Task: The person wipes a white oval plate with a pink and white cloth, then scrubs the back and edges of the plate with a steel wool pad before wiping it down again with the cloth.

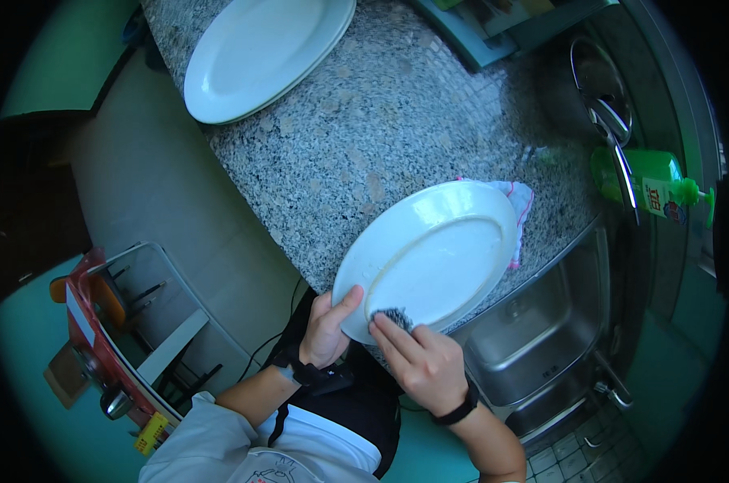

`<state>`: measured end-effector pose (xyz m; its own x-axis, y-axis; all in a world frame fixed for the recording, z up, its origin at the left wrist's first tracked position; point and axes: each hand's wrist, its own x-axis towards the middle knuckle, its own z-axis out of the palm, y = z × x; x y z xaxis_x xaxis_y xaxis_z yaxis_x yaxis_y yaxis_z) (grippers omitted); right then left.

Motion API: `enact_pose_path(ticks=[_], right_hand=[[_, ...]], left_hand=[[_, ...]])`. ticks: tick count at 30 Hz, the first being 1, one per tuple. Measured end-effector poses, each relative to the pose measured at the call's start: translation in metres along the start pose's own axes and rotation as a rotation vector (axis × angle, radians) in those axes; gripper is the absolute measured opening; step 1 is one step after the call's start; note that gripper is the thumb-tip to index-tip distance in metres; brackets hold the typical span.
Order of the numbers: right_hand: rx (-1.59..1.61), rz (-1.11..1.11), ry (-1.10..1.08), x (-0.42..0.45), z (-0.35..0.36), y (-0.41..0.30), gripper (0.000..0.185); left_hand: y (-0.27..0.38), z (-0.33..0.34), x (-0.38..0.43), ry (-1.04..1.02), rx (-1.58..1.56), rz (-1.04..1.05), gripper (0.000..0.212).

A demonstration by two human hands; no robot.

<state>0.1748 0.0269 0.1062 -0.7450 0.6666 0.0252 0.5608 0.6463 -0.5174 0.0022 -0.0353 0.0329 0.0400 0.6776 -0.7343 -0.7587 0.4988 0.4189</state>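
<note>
My left hand [329, 329] grips the near left rim of a white oval platter [443, 271], its thumb on top. The platter is tilted above the granite counter's edge, with its underside and raised foot ring facing me. In my right hand [428, 365] is a dark steel wool scrubber [395, 316], pressed by the fingers against the platter near the left end of that ring. A white cloth with pink edging [523, 202] lies partly hidden behind the platter's far right side.
Stacked white oval platters [268, 54] stand on the granite counter [352, 139] at the upper left. To the right are a stainless steel sink [533, 332] with a faucet [612, 392], a green pump bottle [642, 181] and a metal pot [600, 78] with a utensil.
</note>
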Motion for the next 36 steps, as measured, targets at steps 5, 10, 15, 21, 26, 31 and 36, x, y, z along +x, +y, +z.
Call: enact_pose_path(ticks=[5,10,15,21,26,31,36], right_hand=[[-0.015,0.026,0.022,0.008,0.0,0.008,0.033],[0.003,0.007,0.036,0.027,0.0,0.018,0.034],[0.071,0.016,-0.021,-0.007,0.003,0.003,0.032],[-0.05,0.112,0.146,0.038,0.006,0.023,0.033],[0.042,0.006,0.019,0.003,0.009,-0.001,0.032],[0.021,0.078,0.083,0.017,0.01,0.015,0.033],[0.049,0.069,0.046,0.027,0.008,0.016,0.035]], left_hand=[[-0.001,0.001,0.002,0.007,0.004,0.004,0.043],[0.006,0.001,0.002,0.004,-0.022,-0.016,0.043],[0.0,0.005,0.0,0.033,0.008,-0.004,0.043],[0.008,0.007,0.0,0.041,-0.001,-0.013,0.044],[0.002,0.004,0.001,0.042,0.014,0.002,0.045],[0.003,0.007,0.0,0.041,-0.003,-0.01,0.044],[0.004,0.004,0.002,0.064,-0.012,-0.01,0.043]])
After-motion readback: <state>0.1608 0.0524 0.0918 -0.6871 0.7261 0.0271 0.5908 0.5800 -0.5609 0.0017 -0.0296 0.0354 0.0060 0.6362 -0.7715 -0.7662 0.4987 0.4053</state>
